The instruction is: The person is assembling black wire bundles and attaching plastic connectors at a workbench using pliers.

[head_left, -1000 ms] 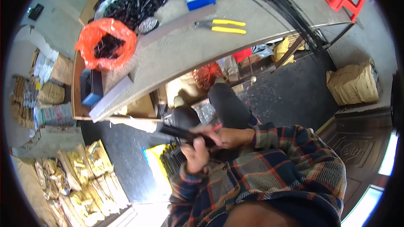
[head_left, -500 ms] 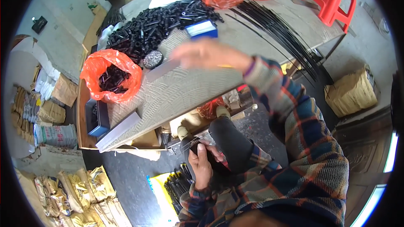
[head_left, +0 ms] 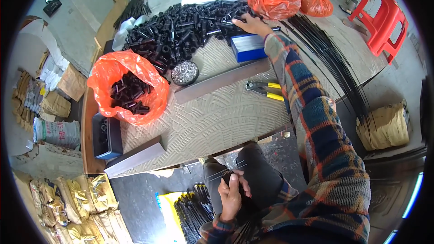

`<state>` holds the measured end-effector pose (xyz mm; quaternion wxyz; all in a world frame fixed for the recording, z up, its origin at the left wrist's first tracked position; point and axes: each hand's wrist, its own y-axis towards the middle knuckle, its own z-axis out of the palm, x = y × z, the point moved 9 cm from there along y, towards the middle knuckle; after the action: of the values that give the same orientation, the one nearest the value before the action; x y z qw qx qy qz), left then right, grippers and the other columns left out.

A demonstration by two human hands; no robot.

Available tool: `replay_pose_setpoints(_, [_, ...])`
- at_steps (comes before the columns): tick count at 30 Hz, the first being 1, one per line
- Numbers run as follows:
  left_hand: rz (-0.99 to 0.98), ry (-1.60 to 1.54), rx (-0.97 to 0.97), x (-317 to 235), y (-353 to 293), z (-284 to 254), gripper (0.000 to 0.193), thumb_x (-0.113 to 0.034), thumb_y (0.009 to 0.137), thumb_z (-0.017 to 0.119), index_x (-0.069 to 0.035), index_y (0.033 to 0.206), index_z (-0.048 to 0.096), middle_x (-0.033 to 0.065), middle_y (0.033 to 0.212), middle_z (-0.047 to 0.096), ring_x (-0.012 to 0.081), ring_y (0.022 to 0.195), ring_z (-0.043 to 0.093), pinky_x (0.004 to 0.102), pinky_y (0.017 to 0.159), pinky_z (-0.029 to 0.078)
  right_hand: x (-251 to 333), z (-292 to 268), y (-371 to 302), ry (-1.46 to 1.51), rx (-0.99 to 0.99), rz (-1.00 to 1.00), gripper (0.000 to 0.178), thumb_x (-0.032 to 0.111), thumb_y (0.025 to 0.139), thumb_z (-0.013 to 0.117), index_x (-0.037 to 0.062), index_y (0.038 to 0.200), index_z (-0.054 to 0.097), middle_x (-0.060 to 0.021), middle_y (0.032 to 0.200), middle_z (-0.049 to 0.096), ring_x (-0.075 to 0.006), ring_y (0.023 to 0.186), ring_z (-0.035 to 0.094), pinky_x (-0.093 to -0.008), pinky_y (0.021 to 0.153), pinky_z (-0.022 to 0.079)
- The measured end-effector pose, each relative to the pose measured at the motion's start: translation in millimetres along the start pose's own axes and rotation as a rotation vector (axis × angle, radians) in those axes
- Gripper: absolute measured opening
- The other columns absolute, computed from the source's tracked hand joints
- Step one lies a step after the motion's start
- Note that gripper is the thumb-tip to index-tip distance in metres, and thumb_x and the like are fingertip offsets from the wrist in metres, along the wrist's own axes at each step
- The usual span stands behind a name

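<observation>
My right hand (head_left: 254, 25) reaches to the right end of a heap of short black tubular parts (head_left: 181, 29) on the table. Its thumb and forefinger close around one dark piece there. Low over my lap, my left hand (head_left: 230, 196) is closed around a dark bundle with thin rods sticking out; most of it is hidden by the fingers. Beside my right forearm lie yellow-handled pliers (head_left: 266, 90). A blue box (head_left: 250, 53) sits just below my right hand, and a round dish of small shiny pieces (head_left: 184, 72) stands near the heap.
An open red plastic bag (head_left: 101, 77) holds more black parts. Long black rods (head_left: 321, 54) overhang the table's right edge, near a red stool (head_left: 382, 25). Metal strips (head_left: 221, 81) lie on the tabletop. More black pieces rest on a yellow sheet (head_left: 169, 205) on the floor.
My right hand has moved from over the middle of the table up and right to the heap, uncovering the pliers. My left hand stays at my lap, and the view has shifted.
</observation>
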<state>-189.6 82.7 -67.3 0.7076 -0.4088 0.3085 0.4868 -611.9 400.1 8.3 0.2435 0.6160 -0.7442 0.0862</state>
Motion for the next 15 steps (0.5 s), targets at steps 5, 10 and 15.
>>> replay_pose_setpoints(5, [-0.023,-0.031,0.032,9,5,-2,0.024,-0.021,0.096,0.038,0.001,0.099,0.047,0.0069,0.058,0.05,0.0121,0.046,0.046,0.0234,0.044,0.039,57,20,-11,-0.115,0.094,-0.049,0.083,0.075,0.071,0.042,0.0143,0.127,0.04,-0.0299,0.125,0.04,-0.0428,0.119,0.037,-0.0513,0.095,0.032])
replay_pose_setpoints(10, [-0.022,0.0,0.044,9,3,1,0.027,-0.027,0.094,0.041,-0.001,0.097,0.047,0.0069,0.057,0.049,0.0133,0.044,0.045,0.025,0.046,0.041,90,16,-32,-0.274,0.08,-0.149,0.087,0.078,0.069,0.039,0.011,0.125,0.039,-0.0279,0.122,0.043,-0.0436,0.108,0.048,-0.0539,0.087,0.037])
replay_pose_setpoints(15, [-0.019,-0.012,0.048,10,-2,3,0.026,-0.026,0.095,0.041,-0.001,0.096,0.047,0.0065,0.057,0.049,0.0131,0.044,0.046,0.0254,0.046,0.041,134,11,-63,-0.474,-0.181,-0.404,0.061,0.06,0.084,0.038,0.0094,0.118,0.046,-0.0218,0.107,0.052,-0.0373,0.097,0.054,-0.0508,0.081,0.041])
